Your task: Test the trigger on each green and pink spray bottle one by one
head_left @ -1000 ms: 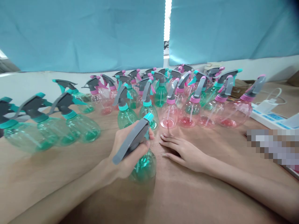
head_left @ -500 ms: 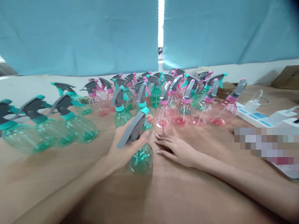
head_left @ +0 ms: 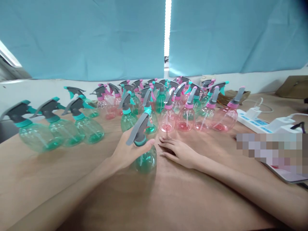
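My left hand (head_left: 127, 150) is wrapped round the neck of a green spray bottle (head_left: 144, 158) with a grey trigger head (head_left: 137, 130), which stands upright on the brown table (head_left: 168, 199). My right hand (head_left: 179, 150) lies flat on the table just right of that bottle, fingers stretched out and holding nothing. Several more green and pink spray bottles (head_left: 168, 106) stand crowded behind both hands.
Three green spray bottles (head_left: 62, 125) stand in a row at the left. A white power strip (head_left: 255, 123) with plugs and cables lies at the right. Beside it is a blurred patch (head_left: 269, 150). Blue curtains (head_left: 96, 35) hang behind the table.
The bottle in my left hand has come down and stands more upright on the table. My right hand stays flat beside it. The view has shifted slightly.
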Tool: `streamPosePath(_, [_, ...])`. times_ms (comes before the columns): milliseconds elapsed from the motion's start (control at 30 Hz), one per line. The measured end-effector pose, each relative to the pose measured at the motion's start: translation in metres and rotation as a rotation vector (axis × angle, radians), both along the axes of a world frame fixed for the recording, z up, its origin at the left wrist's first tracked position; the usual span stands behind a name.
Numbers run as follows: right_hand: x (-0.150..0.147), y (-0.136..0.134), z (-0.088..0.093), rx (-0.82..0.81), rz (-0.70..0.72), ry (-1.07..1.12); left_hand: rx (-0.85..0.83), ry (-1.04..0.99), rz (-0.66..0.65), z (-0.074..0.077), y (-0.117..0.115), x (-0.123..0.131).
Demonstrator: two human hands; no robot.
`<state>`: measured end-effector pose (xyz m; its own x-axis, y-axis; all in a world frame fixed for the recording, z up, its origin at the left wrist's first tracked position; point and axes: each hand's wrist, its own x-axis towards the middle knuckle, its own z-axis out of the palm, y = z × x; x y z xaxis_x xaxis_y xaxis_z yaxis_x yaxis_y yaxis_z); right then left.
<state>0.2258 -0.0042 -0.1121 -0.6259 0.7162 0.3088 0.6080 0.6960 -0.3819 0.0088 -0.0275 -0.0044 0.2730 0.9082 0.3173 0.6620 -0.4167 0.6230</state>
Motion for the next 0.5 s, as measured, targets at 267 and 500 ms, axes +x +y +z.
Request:
streamPosePath(267, [-0.003, -0.001, 0.004, 0.050, -0.015, -0.033, 0.003, -0.027, -0.036, -0.012, -0.011, -0.012])
streamPosePath(500, [-0.025, 0.006, 0.031, 0.086, -0.053, -0.106, 0.045, 0.037, 0.035, -0.012, -0.018, -0.042])
